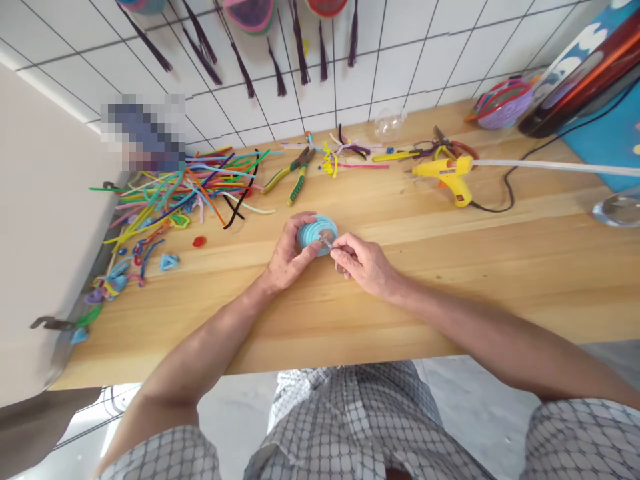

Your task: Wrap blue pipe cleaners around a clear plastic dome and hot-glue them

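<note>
My left hand (pixel 291 255) is wrapped round the left side of a small round object coiled with light-blue pipe cleaner (pixel 311 233), held just over the wooden table. A clear or uncovered patch shows on its right side. There my right hand (pixel 363 261) pinches a small, thin, greyish piece (pixel 327 244) against the object. What exactly that piece is I cannot make out. The fingertips of both hands nearly meet at this spot.
Loose coloured pipe cleaners (pixel 200 183) spread over the table's left. Pliers (pixel 293 175) lie behind my hands. A yellow glue gun (pixel 447 175) with a long glue stick and black cord lies to the right. A red cap (pixel 199 241) sits left; a clear ball (pixel 389 124) stands by the wall.
</note>
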Tool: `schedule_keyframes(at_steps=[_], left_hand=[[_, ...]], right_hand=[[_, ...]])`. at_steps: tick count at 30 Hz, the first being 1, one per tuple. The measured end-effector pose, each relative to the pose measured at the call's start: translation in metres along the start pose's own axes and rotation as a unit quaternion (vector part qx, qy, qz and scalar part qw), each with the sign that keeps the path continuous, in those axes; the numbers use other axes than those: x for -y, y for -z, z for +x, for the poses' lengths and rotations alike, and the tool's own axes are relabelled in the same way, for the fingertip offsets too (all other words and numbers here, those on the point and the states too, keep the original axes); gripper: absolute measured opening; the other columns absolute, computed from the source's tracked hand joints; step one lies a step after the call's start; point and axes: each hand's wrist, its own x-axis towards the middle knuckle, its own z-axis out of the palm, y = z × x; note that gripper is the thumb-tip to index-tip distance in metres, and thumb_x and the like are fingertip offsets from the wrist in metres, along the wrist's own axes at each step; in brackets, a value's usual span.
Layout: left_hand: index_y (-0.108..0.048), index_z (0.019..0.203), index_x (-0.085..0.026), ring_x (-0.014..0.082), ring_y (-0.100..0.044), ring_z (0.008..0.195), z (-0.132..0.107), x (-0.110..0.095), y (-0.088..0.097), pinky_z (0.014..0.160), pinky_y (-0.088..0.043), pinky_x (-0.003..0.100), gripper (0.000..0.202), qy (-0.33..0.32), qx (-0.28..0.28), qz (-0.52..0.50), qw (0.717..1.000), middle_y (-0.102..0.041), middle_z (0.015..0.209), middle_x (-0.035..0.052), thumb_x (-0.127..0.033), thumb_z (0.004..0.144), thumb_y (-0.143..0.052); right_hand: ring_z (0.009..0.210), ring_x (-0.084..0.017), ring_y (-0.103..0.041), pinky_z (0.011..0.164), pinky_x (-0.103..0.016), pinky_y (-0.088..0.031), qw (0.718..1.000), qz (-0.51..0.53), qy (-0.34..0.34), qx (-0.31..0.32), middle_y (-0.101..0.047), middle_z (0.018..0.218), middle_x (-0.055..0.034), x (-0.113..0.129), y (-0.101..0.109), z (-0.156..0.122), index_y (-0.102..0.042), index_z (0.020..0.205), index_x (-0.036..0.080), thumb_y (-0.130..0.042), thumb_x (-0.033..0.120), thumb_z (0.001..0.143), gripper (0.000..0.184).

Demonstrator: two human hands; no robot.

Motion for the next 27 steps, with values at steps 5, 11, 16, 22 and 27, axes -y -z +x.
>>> schedule_keyframes(at_steps=[5, 11, 16, 22, 27], left_hand=[[-0.049, 0.144, -0.032, 0.0309, -0.053, 0.151, 0.000, 0.000, 0.000, 0.127, -0.046, 0.057, 0.047, 0.010, 0.007, -0.010, 1.000, -0.052, 0.157, 0.0142, -0.054, 0.105, -0.064], [-0.048, 0.143, -0.029, 0.0318, -0.055, 0.147, 0.001, 0.001, 0.000, 0.125, -0.047, 0.057, 0.050, 0.015, -0.001, -0.005, 1.000, -0.053, 0.155, 0.0155, -0.058, 0.105, -0.063], [-0.050, 0.144, -0.026, 0.0321, -0.057, 0.143, 0.005, 0.002, -0.001, 0.123, -0.047, 0.057, 0.052, 0.025, 0.001, -0.027, 0.999, -0.056, 0.152, 0.0156, -0.056, 0.103, -0.066], [-0.051, 0.144, -0.028, 0.0297, -0.058, 0.140, 0.007, 0.001, 0.001, 0.121, -0.047, 0.054, 0.047, 0.013, 0.012, -0.016, 1.000, -0.058, 0.148, 0.0134, -0.051, 0.105, -0.065], [-0.049, 0.146, -0.028, 0.0297, -0.055, 0.144, 0.005, 0.002, -0.002, 0.123, -0.045, 0.056, 0.045, -0.023, 0.007, -0.016, 1.000, -0.054, 0.151, 0.0149, -0.044, 0.107, -0.064]], right_hand=[[0.057, -0.013, -0.062, 0.056, -0.024, -0.049, 1.000, -0.010, -0.001, -0.001, -0.065, 0.069, 0.0039, 0.000, 0.000, 0.000, -0.058, 0.097, 0.026, -0.060, 0.047, 0.102, 0.022], [0.059, -0.013, -0.063, 0.052, -0.022, -0.051, 1.000, 0.014, -0.001, 0.002, -0.065, 0.071, 0.0031, 0.011, -0.002, -0.008, -0.058, 0.097, 0.025, -0.060, 0.049, 0.100, 0.025], [0.059, -0.013, -0.063, 0.050, -0.022, -0.051, 1.000, 0.016, -0.015, -0.018, -0.066, 0.073, 0.0025, 0.028, 0.002, -0.008, -0.058, 0.099, 0.024, -0.061, 0.051, 0.099, 0.027], [0.056, -0.011, -0.060, 0.052, -0.022, -0.048, 1.000, -0.008, 0.001, -0.029, -0.066, 0.070, 0.0036, 0.032, 0.000, -0.002, -0.058, 0.099, 0.024, -0.060, 0.045, 0.101, 0.021], [0.059, -0.011, -0.061, 0.058, -0.023, -0.048, 0.999, -0.008, 0.008, -0.042, -0.064, 0.069, 0.0048, 0.018, -0.006, -0.003, -0.055, 0.099, 0.025, -0.059, 0.043, 0.103, 0.020]])
